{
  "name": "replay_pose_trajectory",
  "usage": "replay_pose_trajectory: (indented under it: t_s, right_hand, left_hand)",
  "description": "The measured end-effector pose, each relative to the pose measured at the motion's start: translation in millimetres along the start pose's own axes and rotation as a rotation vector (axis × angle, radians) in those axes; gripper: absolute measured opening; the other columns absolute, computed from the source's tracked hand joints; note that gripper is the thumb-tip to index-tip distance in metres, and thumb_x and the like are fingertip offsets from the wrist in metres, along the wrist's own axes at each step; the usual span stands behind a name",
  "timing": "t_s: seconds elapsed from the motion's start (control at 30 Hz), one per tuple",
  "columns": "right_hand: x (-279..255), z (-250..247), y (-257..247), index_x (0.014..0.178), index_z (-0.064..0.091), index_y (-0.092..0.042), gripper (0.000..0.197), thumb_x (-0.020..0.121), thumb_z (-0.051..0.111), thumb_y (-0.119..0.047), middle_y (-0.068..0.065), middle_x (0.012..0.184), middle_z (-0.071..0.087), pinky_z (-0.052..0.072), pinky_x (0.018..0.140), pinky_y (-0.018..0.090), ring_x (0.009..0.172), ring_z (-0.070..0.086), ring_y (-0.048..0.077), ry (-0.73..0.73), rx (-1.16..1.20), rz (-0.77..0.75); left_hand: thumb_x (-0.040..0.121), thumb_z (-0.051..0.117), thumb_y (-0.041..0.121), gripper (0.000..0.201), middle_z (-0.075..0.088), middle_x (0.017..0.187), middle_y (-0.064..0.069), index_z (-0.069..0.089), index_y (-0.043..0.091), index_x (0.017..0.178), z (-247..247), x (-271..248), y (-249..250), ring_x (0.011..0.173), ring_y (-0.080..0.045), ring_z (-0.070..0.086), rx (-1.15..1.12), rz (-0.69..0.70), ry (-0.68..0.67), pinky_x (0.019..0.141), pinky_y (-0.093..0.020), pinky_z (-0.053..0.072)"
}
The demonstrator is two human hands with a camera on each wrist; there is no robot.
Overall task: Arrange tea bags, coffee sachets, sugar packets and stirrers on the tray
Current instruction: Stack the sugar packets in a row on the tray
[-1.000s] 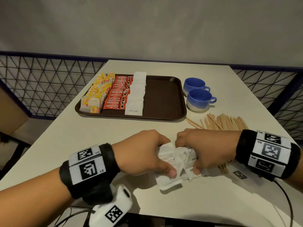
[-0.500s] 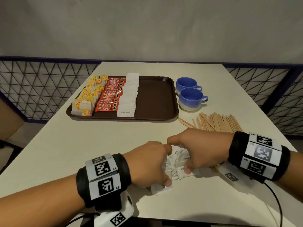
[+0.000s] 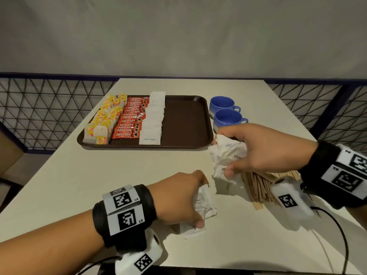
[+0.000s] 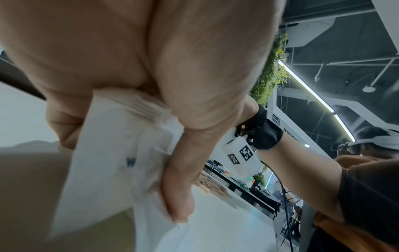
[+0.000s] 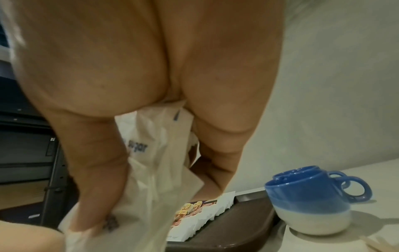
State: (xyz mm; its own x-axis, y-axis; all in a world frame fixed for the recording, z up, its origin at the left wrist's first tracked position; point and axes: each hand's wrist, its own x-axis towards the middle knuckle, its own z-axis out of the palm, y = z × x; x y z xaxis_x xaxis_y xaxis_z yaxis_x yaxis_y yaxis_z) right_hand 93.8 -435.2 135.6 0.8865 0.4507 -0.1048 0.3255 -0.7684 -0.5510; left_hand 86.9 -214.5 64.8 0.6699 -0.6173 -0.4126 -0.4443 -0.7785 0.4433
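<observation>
The brown tray [image 3: 186,124] sits on the pale table [image 3: 99,175] and serves as the landmark. On its left part lie three rows running front to back: yellow-tagged tea bags [image 3: 103,120] along the left rim, red coffee sachets [image 3: 132,120] next to them, and white sugar packets [image 3: 154,118] beside those. The right part of the tray is bare brown surface.

Just right of the tray stand two blue cups [image 3: 226,114], one behind the other, handles pointing away from the tray. In the right wrist view the nearer cup [image 5: 311,202] shows a white lower band and stands close beside the tray's corner [image 5: 248,221].

The right hand [image 3: 264,149] is raised off the table in front of the tray's near right corner, fingers curled tight round a crumpled bunch of sugar packets [image 3: 228,155]; the right wrist view shows the word "sugar" on one packet [image 5: 151,162] between thumb and fingers. This hand partly hides the nearer cup and the stirrers [image 3: 260,187], a loose heap of wooden sticks lying on the table below and behind it, well in front of the cups.

The left hand [image 3: 178,197] is low over the table, in front of the tray and left of the stirrers. Its fingers and thumb clench a second bunch of white packets [image 3: 204,201], seen pinched under the thumb in the left wrist view [image 4: 112,153]. One more packet [image 3: 191,232] lies under the thumb tip on the table.
</observation>
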Motion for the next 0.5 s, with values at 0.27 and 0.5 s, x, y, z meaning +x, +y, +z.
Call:
replay_pose_trajectory:
  t_s: [0.27, 0.5]
  right_hand:
    - [9.5, 8.6, -4.1, 0.100, 0.066, -0.020, 0.034, 0.077, 0.091, -0.025, -0.005, 0.090, 0.072, 0.054, 0.073, 0.030, 0.081, 0.068, 0.013, 0.090, 0.214, -0.018]
    - [53.8, 30.7, -21.5, 0.113, 0.067, -0.013, 0.036, 0.083, 0.086, -0.017, 0.001, 0.104, 0.079, 0.061, 0.087, 0.034, 0.098, 0.076, 0.021, 0.177, 0.584, -0.009]
  left_hand:
    - [0.088, 0.080, 0.036, 0.032, 0.075, 0.101, 0.002, 0.060, 0.019, 0.107, -19.4, -3.4, -39.2, 0.089, -0.022, 0.069, -0.502, 0.071, 0.205, 0.083, -0.043, 0.055]
    - [0.103, 0.052, 0.031, 0.035, 0.069, 0.119, -0.030, 0.056, 0.018, 0.136, -36.0, -13.0, -53.4, 0.098, -0.055, 0.069, -1.451, 0.084, 0.184, 0.070, -0.066, 0.060]
